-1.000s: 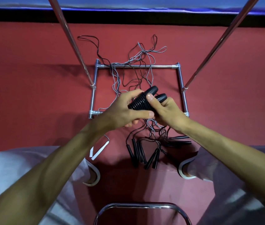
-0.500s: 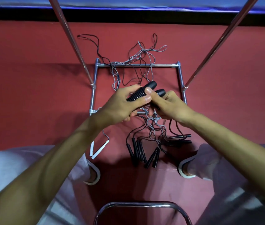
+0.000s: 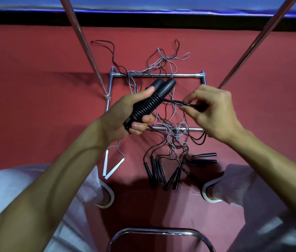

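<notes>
Hands (image 3: pixel 118 115): handles (image 3: pixel 149 104) left, cord (image 3: pixel 172 102) right

Both arms out front, hands level and a bit apart

Left hand (image 3: pixel 123 115) is wrapped round the paired handles (image 3: pixel 150 103), thumb lying along the top; right hand (image 3: pixel 216 113) is knuckles-up, fingertips pinching the black cord (image 3: pixel 179 103). Both forearms angle inward.

Handles (image 3: pixel 149 104): lower ends covered by left hand (image 3: pixel 123 113). Cord (image 3: pixel 175 102): end lost under right hand (image 3: pixel 214 111). Tangle (image 3: pixel 172 135), at 6 o'clock of the handles: individual runs cannot be traced. Left pole (image 3: pixel 81 39) at 11 o'clock and right pole (image 3: pixel 260 39) at 1 o'clock: tops cut off. Tube (image 3: pixel 158 231) at 6 o'clock: cut off.
</notes>
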Demonstrator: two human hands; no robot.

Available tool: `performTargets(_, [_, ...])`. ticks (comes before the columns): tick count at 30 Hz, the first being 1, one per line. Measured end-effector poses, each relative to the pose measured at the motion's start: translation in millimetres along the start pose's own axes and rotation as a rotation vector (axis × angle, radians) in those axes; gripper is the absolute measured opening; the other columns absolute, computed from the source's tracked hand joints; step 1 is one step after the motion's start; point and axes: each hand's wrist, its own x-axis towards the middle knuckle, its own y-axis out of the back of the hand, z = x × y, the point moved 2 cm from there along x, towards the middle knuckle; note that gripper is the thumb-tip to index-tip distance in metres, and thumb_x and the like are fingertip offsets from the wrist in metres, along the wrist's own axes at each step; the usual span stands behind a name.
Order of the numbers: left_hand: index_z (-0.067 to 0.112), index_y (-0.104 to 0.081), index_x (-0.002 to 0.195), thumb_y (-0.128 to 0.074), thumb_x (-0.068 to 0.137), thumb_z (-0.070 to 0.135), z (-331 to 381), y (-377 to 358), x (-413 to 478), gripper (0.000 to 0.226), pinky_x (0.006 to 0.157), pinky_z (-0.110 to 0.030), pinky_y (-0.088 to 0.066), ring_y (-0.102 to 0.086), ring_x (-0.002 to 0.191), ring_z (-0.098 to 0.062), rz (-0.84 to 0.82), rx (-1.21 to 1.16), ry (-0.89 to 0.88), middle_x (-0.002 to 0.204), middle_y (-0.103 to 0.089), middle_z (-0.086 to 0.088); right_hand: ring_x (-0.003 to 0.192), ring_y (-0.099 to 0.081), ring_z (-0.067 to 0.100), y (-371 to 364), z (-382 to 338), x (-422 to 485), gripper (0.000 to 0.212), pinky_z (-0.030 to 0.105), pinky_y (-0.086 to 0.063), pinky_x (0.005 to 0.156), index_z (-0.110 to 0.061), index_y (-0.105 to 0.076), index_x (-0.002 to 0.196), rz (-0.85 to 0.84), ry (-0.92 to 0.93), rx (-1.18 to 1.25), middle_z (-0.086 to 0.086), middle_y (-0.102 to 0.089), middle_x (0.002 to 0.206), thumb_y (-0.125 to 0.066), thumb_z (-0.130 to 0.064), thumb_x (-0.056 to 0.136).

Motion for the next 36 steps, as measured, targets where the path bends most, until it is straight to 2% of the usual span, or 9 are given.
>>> performTargets(3, [0.023,-0.048,0.085,-0.049,0.095,0.059,2,4,0,0.038,0.041,-0.022,-0.01,-0.028,0.035,-0.007,-0.025,-0.043,0.008,0.06,-0.04,0.001,0.06,-0.064,0.007,2,-4,0,0.012,0.019,-0.049,0.062,-0.01,-0.08,0.092,-0.05,-0.059,0.101,-0.004,-0.071,0.071,-0.077,-0.022,0.091])
performTargets(6, [0.022,-0.048,0.084,-0.05,0.095,0.06,2,7,1,0.039,0.04,-0.02,-0.012,-0.027,0.035,-0.008,0.006,-0.015,0.006,0.06,-0.04,0.0,0.047,-0.058,0.011,-4,-7,0,0.022,0.02,-0.046,0.048,-0.002,-0.076,0.089,-0.344,-0.529,0.647,0.005,-0.068,0.06,-0.067,-0.021,0.096])
performTargets(10, [0.022,-0.051,0.09,-0.055,0.098,0.054,-2,6,2,0.033,0.045,-0.021,-0.012,-0.027,0.039,-0.011,0.105,0.115,-0.073,0.061,-0.042,-0.003,0.038,-0.027,0.002,-3,-5,1,0.031,0.019,-0.014,0.043,0.001,-0.069,0.1,-0.619,-0.993,1.106,-0.007,-0.034,0.051,-0.056,-0.027,0.094])
performTargets(14, [0.016,-0.057,0.104,-0.061,0.099,0.047,-3,6,3,0.032,0.049,-0.027,-0.012,-0.031,0.049,-0.012,0.234,0.221,-0.199,0.064,-0.044,-0.003,0.037,-0.023,0.007,-7,-7,2,0.029,0.021,-0.012,0.04,0.003,-0.069,0.098,-0.57,-0.796,0.873,-0.002,-0.035,0.046,-0.056,-0.023,0.101])
performTargets(18, [0.021,-0.056,0.094,-0.061,0.1,0.044,-3,5,5,0.025,0.047,-0.022,-0.016,-0.031,0.04,-0.012,0.307,0.252,-0.215,0.06,-0.043,-0.003,0.048,-0.044,0.01,-7,-8,-1,0.018,0.024,-0.038,0.051,-0.01,-0.066,0.084,-0.419,-0.444,0.319,-0.001,-0.059,0.059,-0.079,-0.021,0.09])
performTargets(23, [0.025,-0.059,0.084,-0.064,0.098,0.045,-6,8,11,0.025,0.045,-0.017,-0.022,-0.035,0.042,-0.014,0.361,0.264,-0.219,0.062,-0.044,-0.004,0.051,-0.044,0.014,-5,-11,-4,0.026,0.032,-0.038,0.059,-0.014,-0.067,0.083,-0.312,-0.185,-0.186,-0.005,-0.053,0.053,-0.06,-0.03,0.102])
performTargets(29, [0.026,-0.062,0.084,-0.068,0.093,0.043,-13,5,22,0.02,0.045,-0.028,-0.037,-0.046,0.047,-0.02,0.461,0.518,-0.391,0.057,-0.046,0.01,0.031,-0.03,0.007,-8,-12,-1,0.034,0.019,-0.016,0.039,0.002,-0.065,0.091,-0.493,-0.93,0.968,-0.001,-0.041,0.045,-0.045,-0.021,0.107])
performTargets(33, [0.03,-0.056,0.089,-0.06,0.085,0.06,-19,3,25,0.03,0.06,-0.038,-0.047,-0.055,0.062,-0.021,0.588,0.998,-0.452,0.06,-0.053,0.008,0.033,-0.025,0.007,-16,-10,-3,0.034,0.026,-0.01,0.047,-0.002,-0.064,0.09,-0.512,-0.984,0.984,-0.002,-0.037,0.046,-0.042,-0.021,0.108])
performTargets(36, [0.032,-0.056,0.096,-0.062,0.083,0.06,-22,1,24,0.031,0.069,-0.041,-0.054,-0.062,0.071,-0.019,0.443,1.16,-0.402,0.071,-0.061,0.007,0.033,-0.025,0.009,-23,-9,-8,0.037,0.027,-0.01,0.045,-0.002,-0.064,0.083,-0.512,-0.944,0.902,0.002,-0.037,0.046,-0.042,-0.019,0.108])
